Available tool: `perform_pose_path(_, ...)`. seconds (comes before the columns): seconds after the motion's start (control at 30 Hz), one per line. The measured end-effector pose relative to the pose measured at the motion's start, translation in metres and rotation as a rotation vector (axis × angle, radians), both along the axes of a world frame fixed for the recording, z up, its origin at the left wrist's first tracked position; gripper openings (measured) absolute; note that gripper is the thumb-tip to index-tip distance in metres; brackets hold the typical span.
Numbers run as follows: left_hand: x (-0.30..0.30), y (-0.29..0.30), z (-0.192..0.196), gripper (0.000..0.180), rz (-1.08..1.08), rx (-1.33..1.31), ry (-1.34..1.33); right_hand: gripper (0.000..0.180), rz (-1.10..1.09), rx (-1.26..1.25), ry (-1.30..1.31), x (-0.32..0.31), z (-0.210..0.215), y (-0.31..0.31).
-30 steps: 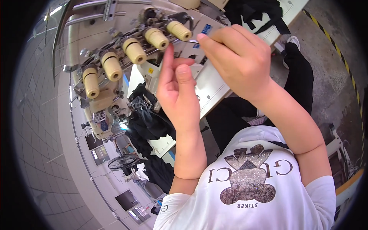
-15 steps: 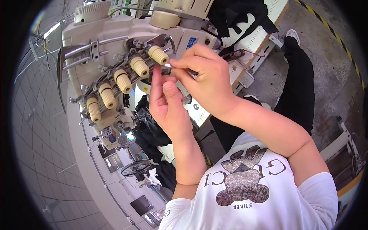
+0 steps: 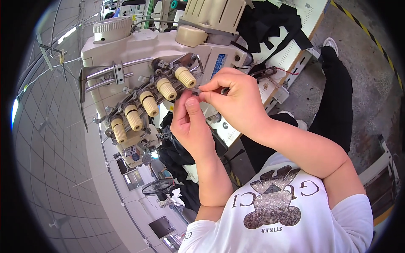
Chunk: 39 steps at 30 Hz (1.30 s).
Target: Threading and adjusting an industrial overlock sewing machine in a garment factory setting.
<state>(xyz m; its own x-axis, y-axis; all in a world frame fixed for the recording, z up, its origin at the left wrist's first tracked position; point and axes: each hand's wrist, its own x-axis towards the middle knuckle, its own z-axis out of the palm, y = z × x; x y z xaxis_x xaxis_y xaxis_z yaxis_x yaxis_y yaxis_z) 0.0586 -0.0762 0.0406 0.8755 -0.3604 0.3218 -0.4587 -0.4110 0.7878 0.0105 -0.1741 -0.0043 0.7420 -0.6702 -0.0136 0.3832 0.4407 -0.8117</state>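
Note:
My right hand (image 3: 236, 101) pinches a small, thin greyish piece (image 3: 195, 89) between thumb and fingertips, just below the rightmost cream tension knob (image 3: 185, 77) of a sewing machine (image 3: 156, 46). Close against it is my left hand (image 3: 192, 126), thumb raised and fingers bent, the fingertips meeting near that same piece. Whatever the left fingers grip is too small to make out. Several more ribbed cream knobs, such as this one (image 3: 166, 89), slope down to the left along the machine's front.
Black fabric pieces (image 3: 270, 25) lie on the white table (image 3: 310, 17) at the upper right, with dark scissors-like handles (image 3: 266, 72) near its edge. More black cloth (image 3: 175, 156) bunches below the machine. A thin metal plate (image 3: 83, 99) juts out at the machine's left.
The view has shifted, so the machine sits lower and farther right. My left index finger, stretched up before, is now bent in toward the right fingertips, which keep their pinch.

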Motion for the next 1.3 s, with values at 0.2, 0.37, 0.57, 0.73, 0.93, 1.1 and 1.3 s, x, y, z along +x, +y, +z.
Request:
perform_pose_path(0.2,0.001,-0.014,0.010,0.018,0.053,-0.047,0.089,0.012,-0.191,-0.287,-0.011,-0.001,-0.006,0.001)
perform_pose_path(0.37,0.005,-0.013,0.008,0.016,0.059,-0.160,0.115,0.010,-0.037,-0.203,-0.030,-0.010,0.000,-0.006)
perform_pose_path(0.57,0.001,-0.014,0.022,0.014,0.068,-0.367,0.361,0.023,0.293,-0.322,0.025,-0.047,0.001,-0.020)
perform_pose_path(0.73,-0.009,-0.018,0.024,0.019,0.029,-0.427,0.496,0.037,-0.104,-0.687,-0.008,-0.059,0.016,-0.022)
perform_pose_path(0.93,-0.016,-0.019,0.016,0.031,0.020,-0.492,0.618,0.034,-0.145,-0.744,0.004,-0.059,0.029,-0.047)
perform_pose_path(1.1,-0.014,0.009,0.001,0.037,-0.019,-0.331,0.490,0.027,-0.010,-0.803,0.032,-0.055,0.048,-0.069)
perform_pose_path(1.3,-0.011,0.022,-0.006,0.037,-0.028,-0.310,0.478,0.017,0.087,-0.982,0.158,-0.046,0.063,-0.090)
